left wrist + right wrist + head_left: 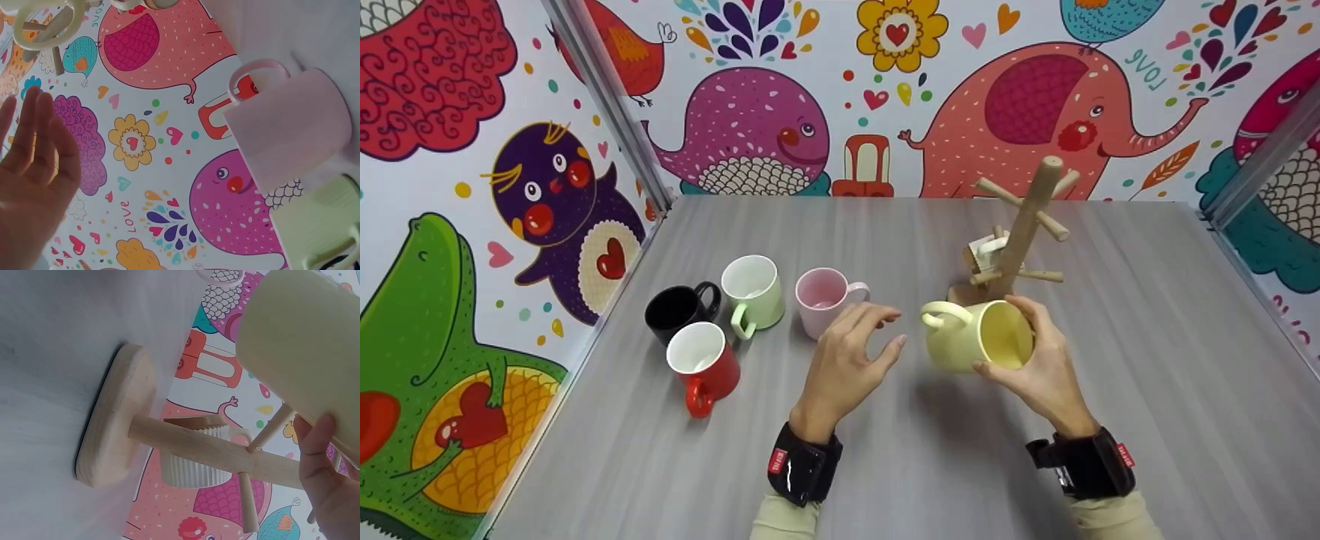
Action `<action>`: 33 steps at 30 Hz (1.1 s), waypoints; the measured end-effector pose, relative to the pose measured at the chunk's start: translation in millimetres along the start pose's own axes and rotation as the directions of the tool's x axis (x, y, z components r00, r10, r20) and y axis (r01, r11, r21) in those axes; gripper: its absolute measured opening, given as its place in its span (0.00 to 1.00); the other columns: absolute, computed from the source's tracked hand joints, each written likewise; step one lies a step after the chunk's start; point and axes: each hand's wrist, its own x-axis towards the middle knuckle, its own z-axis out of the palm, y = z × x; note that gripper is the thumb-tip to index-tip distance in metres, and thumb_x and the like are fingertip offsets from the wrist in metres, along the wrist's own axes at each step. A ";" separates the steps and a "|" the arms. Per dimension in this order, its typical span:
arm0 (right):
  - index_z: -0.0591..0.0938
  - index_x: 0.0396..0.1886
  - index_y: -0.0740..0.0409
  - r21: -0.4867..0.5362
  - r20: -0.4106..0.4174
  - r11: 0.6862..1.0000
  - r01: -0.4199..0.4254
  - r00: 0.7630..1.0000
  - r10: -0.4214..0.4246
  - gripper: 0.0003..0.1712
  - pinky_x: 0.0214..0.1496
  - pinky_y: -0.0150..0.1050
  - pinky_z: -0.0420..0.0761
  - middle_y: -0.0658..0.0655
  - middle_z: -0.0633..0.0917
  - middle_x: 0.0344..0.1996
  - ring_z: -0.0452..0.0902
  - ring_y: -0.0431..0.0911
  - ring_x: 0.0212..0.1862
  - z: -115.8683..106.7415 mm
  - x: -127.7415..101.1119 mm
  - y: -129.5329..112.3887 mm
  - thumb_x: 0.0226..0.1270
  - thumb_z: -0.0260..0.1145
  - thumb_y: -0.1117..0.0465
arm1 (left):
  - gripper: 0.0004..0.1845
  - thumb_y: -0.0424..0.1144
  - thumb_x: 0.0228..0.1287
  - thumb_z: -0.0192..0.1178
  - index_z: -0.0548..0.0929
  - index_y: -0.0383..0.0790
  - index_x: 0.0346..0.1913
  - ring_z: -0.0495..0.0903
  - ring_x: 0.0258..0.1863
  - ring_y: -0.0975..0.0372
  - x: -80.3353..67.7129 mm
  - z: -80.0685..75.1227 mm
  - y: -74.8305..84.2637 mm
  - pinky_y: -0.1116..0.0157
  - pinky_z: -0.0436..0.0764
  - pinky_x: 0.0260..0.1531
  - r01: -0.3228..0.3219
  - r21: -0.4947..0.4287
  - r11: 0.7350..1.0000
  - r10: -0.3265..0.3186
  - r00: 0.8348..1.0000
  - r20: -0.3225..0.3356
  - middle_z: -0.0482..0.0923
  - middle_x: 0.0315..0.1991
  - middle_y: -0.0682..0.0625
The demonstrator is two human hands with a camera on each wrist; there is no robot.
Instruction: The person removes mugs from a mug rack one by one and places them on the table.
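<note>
Yellow mug [976, 335], empty, in right hand [1044, 373] grip; left hand [847, 352] loose.

Both hands are bare. At the lower centre of the head view, the left wrist carries a glossy black strap-on band [804, 469] with a small red tag; the right wrist, lower right, wears a matching black band [1086, 463]. Beige sleeves [784, 519] show beneath.

I see open grey table [1147, 360] right of the wooden mug tree [1020, 232], whose pegs jut out on several sides. To the left, the pink mug [821, 300], green mug [751, 291], black mug [675, 309] and red mug [703, 360] crowd together, blocking passage.
</note>
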 end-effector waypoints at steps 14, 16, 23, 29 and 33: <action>0.73 0.63 0.69 -0.044 0.063 0.993 0.110 0.992 -0.107 0.51 0.40 0.37 0.74 0.64 0.84 0.47 0.76 0.51 0.43 -0.8 -0.7 -3.7 0.31 0.83 0.66 | 0.14 0.33 0.61 0.72 0.85 0.37 0.49 0.81 0.40 0.59 4.4 7.2 4.7 0.64 0.79 0.41 0.005 0.019 1.000 -0.006 0.997 0.071 0.84 0.43 0.48; 0.73 0.63 0.70 -0.038 0.076 0.993 0.115 0.991 -0.112 0.51 0.40 0.38 0.74 0.64 0.84 0.48 0.76 0.51 0.43 -0.8 -1.1 -4.3 0.31 0.83 0.66 | 0.14 0.33 0.61 0.72 0.85 0.37 0.49 0.81 0.38 0.60 4.5 7.7 5.5 0.65 0.79 0.39 0.009 0.014 1.000 -0.010 0.997 0.077 0.84 0.43 0.47; 0.74 0.61 0.72 -0.037 0.120 0.988 0.152 0.982 -0.146 0.50 0.41 0.38 0.75 0.64 0.84 0.49 0.77 0.50 0.44 -1.1 -0.9 -8.7 0.31 0.83 0.68 | 0.15 0.33 0.62 0.71 0.84 0.36 0.51 0.78 0.30 0.61 1.8 9.4 7.1 0.69 0.77 0.31 0.028 -0.008 1.000 -0.027 0.993 0.114 0.83 0.44 0.48; 0.74 0.59 0.72 -0.039 0.143 0.975 0.220 0.967 -0.213 0.49 0.39 0.39 0.77 0.62 0.84 0.48 0.78 0.49 0.43 -0.3 0.1 -11.0 0.30 0.83 0.67 | 0.16 0.33 0.63 0.70 0.84 0.36 0.53 0.79 0.30 0.61 0.6 10.0 8.3 0.71 0.77 0.32 0.043 -0.029 0.999 -0.037 0.986 0.160 0.83 0.41 0.49; 0.75 0.59 0.71 -0.041 0.152 0.971 0.235 0.962 -0.227 0.48 0.38 0.39 0.76 0.61 0.84 0.48 0.78 0.48 0.42 0.4 -0.1 -11.5 0.30 0.82 0.66 | 0.15 0.34 0.64 0.70 0.84 0.36 0.52 0.79 0.30 0.61 -0.4 10.4 9.5 0.72 0.77 0.32 0.047 -0.048 0.998 -0.037 0.978 0.204 0.82 0.39 0.49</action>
